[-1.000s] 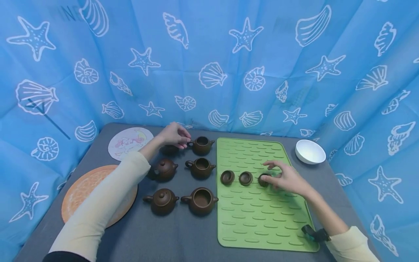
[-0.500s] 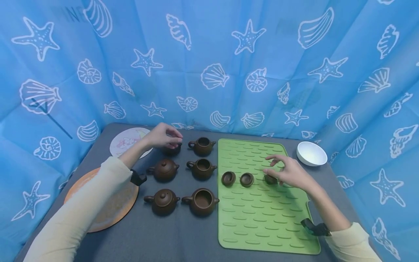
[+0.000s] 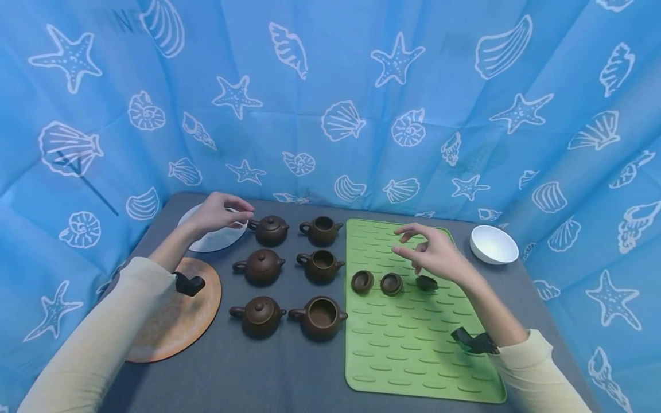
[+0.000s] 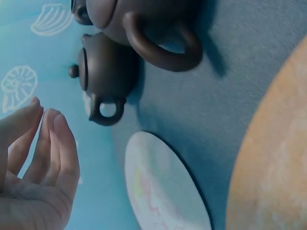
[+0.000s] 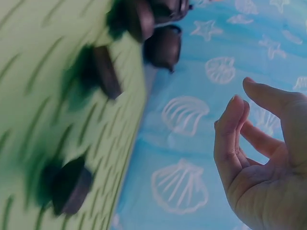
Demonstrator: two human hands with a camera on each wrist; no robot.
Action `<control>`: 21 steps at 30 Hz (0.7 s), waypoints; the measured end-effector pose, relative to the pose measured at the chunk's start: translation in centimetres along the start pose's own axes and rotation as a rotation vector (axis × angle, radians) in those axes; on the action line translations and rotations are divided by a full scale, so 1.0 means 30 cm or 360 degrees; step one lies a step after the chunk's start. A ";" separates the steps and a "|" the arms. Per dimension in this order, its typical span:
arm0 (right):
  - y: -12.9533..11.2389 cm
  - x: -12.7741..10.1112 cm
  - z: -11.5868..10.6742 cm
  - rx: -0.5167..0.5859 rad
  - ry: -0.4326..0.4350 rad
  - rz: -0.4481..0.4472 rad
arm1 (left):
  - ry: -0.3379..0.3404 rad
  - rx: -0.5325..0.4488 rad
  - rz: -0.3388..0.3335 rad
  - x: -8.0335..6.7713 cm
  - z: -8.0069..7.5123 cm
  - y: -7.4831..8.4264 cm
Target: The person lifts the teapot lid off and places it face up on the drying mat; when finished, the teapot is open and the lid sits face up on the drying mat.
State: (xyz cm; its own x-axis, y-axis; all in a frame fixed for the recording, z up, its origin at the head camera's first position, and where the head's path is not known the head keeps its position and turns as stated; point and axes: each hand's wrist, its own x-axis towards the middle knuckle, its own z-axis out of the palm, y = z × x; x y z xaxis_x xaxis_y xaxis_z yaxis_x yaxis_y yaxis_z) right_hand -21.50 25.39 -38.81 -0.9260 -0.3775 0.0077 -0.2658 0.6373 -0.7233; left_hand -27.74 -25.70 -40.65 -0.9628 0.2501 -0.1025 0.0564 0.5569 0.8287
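My left hand (image 3: 219, 215) hovers over the pale round mat, its fingers loosely bent and holding nothing. Its fingertips are near the handle of the back lidded teapot (image 3: 271, 230), a small brown one. Two more lidded teapots, a middle one (image 3: 262, 267) and a front one (image 3: 260, 316), line up before it. My right hand (image 3: 434, 252) is above the green mat with thumb and fingers apart, also holding nothing. Below it sits a small brown teapot lid (image 3: 426, 283), tilted. Left of that lie a second lid (image 3: 391, 283) and a third lid (image 3: 362, 281), hollow sides showing.
Three lidless teapots, at back (image 3: 322, 230), middle (image 3: 321, 267) and front (image 3: 319, 317), stand beside the green mat (image 3: 413, 367). A white bowl (image 3: 494, 245) is at back right. The pale round mat (image 3: 212, 244) and an orange round mat (image 3: 201, 298) lie at left.
My left hand has drawn back leftward from the back lidded teapot, uncovering it. My right hand has let go of the rightmost lid and risen; that lid has shifted slightly right and tilted.
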 end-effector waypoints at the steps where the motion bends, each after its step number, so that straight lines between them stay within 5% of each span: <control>1: -0.016 0.013 0.007 0.0019 -0.0007 -0.0019 | 0.0001 0.0004 -0.0010 -0.002 -0.002 -0.008; 11: -0.191 0.185 0.126 0.0173 -0.0142 -0.0187 | -0.0007 0.0148 0.0057 -0.002 0.028 -0.080; 21: -0.305 0.396 0.265 0.0223 -0.0305 -0.0353 | 0.0147 0.0182 0.0119 0.009 0.061 -0.102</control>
State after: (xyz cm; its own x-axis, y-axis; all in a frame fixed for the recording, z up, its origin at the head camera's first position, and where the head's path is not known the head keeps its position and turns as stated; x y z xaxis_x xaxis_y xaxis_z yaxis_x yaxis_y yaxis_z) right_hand -27.93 9.74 -37.58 -0.7787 -0.6250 0.0551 -0.4036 0.4317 -0.8067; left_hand -27.69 -25.89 -44.21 -0.9746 0.2235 0.0123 0.1535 0.6271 0.7637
